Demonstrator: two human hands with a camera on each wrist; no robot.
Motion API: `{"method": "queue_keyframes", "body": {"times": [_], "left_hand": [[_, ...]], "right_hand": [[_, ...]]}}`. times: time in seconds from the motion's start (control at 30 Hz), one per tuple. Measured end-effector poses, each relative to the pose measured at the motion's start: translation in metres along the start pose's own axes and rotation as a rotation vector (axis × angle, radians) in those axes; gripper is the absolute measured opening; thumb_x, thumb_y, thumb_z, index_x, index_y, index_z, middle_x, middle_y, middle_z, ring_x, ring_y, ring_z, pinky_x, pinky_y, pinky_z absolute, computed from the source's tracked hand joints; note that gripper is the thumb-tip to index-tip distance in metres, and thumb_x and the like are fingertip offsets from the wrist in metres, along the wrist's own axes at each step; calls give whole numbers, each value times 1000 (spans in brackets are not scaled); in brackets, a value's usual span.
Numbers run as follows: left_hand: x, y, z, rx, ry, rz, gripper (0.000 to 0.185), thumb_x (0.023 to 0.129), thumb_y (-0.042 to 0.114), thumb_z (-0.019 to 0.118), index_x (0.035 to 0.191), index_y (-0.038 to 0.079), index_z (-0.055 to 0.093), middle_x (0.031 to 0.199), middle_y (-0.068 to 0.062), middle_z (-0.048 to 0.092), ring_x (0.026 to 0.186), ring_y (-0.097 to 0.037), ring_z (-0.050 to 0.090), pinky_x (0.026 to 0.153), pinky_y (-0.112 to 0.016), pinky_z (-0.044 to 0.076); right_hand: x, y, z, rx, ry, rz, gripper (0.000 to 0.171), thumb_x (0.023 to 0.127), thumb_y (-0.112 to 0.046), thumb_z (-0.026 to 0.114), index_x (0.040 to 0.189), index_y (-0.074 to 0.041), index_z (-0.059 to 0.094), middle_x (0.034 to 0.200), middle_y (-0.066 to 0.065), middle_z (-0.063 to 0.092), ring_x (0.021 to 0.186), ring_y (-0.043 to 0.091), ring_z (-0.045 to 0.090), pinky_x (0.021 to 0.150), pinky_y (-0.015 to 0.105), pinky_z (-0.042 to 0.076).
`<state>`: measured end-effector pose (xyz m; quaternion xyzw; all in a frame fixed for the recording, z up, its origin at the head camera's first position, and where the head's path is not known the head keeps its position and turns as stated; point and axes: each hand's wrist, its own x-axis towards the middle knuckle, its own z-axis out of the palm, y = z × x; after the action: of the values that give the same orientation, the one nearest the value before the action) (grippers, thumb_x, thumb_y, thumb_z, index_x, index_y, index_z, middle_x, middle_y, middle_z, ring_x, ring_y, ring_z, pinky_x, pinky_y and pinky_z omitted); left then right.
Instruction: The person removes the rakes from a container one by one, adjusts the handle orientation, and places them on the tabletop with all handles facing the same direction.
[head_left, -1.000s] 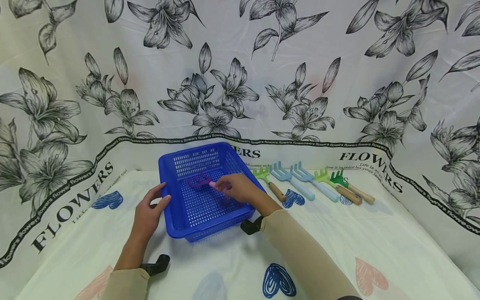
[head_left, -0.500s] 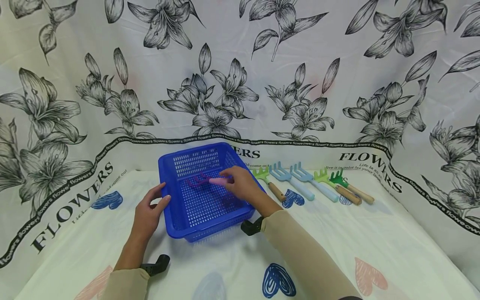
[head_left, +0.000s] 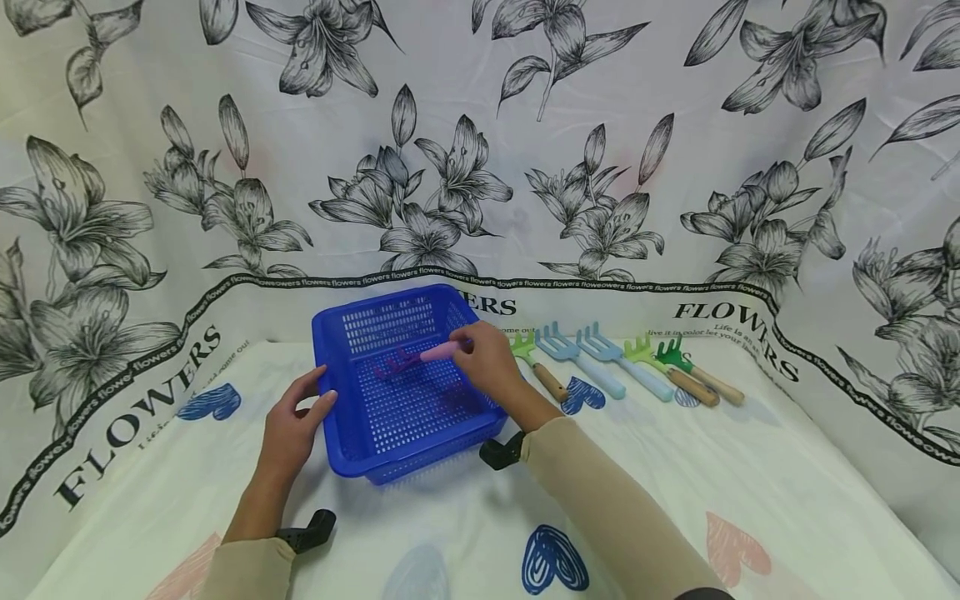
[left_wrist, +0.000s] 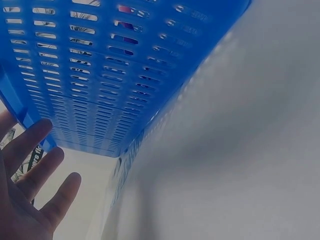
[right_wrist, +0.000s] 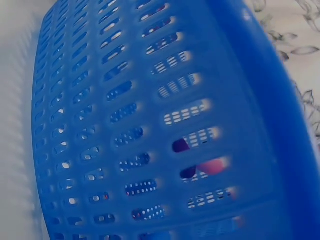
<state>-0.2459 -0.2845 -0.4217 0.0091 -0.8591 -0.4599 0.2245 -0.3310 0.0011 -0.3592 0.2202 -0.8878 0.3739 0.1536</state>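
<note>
A blue plastic basket [head_left: 408, 454] with perforated walls stands on the cloth-covered table. My left hand [head_left: 291, 425] rests on its left rim, thumb over the edge. In the left wrist view the fingers [left_wrist: 42, 175] of that hand are spread and nearly straight below the rim. Inside the basket, my right hand [head_left: 487, 358] pinches the pink handle of a small hand rake [head_left: 441, 351]. Its purple tines point left, low in the basket. Through the slots in the right wrist view, bits of the rake [right_wrist: 212, 166] show; the right hand is hidden there.
Right of the basket lie several more hand rakes: a lime one [head_left: 551, 382] with a wooden handle, two light blue ones [head_left: 600, 375], another lime one [head_left: 693, 387] and a dark green one [head_left: 716, 385]. A flower-printed cloth [head_left: 420, 183] hangs behind.
My right hand has shifted up and slightly right, and more of the rake's pink handle now shows, tilted upward. The left hand stays at the basket's rim.
</note>
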Motion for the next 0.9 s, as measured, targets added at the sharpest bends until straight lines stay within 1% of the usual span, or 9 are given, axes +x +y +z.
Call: {"method": "queue_keyframes", "body": {"times": [0.17, 0.23, 0.33, 0.43, 0.63, 0.77, 0.9], "left_hand": [[-1, -1, -1, 7, -4, -1, 56, 100, 39, 53, 148, 14, 41, 134, -19, 54, 125, -34, 48, 95, -48, 43], [-2, -1, -1, 5, -6, -8, 56, 100, 40, 53, 148, 15, 41, 135, -18, 54, 125, -33, 48, 95, -47, 43], [-1, -1, -2, 2, -7, -12, 56, 100, 40, 53, 148, 15, 41, 135, -18, 54, 126, -33, 48, 96, -48, 43], [0, -1, -2, -10, -7, -5, 56, 100, 40, 53, 148, 15, 41, 135, -19, 53, 126, -34, 47, 98, -52, 42], [0, -1, -2, -21, -6, -9, 56, 99, 39, 53, 148, 14, 41, 135, -20, 53, 126, -35, 46, 99, -56, 42], [-1, -1, -2, -13, -6, -9, 57, 100, 39, 53, 148, 13, 41, 134, -20, 53, 126, -36, 47, 99, -56, 42], [0, -1, -2, -14, -7, -4, 57, 100, 39, 53, 149, 13, 40, 135, -21, 52, 126, -36, 46, 99, -57, 41]], "right_hand": [[-3, -3, -3, 89, 51, 63, 22, 94, -14, 64, 113, -9, 72, 110, 3, 66, 89, 16, 59, 74, 29, 54], [-4, -2, -5, 109, 65, 70, 22, 94, -14, 63, 114, -9, 71, 110, 3, 66, 86, 17, 58, 71, 29, 53], [-6, -1, -9, 127, 89, 62, 23, 94, -13, 63, 114, -8, 71, 109, 2, 66, 86, 17, 57, 72, 29, 53], [-7, 0, -15, 160, 121, 54, 22, 94, -13, 63, 113, -8, 71, 108, 3, 67, 85, 18, 57, 72, 29, 53], [-11, 7, -28, 230, 191, 14, 20, 89, -8, 68, 109, -7, 72, 103, 7, 67, 83, 17, 65, 68, 28, 56], [-17, 11, -40, 270, 220, -16, 21, 88, -7, 69, 109, -4, 72, 102, 10, 67, 84, 20, 67, 69, 32, 57], [-22, 18, -53, 293, 255, -3, 22, 88, -7, 69, 110, -4, 72, 104, 10, 68, 86, 22, 68, 71, 35, 58]]}}
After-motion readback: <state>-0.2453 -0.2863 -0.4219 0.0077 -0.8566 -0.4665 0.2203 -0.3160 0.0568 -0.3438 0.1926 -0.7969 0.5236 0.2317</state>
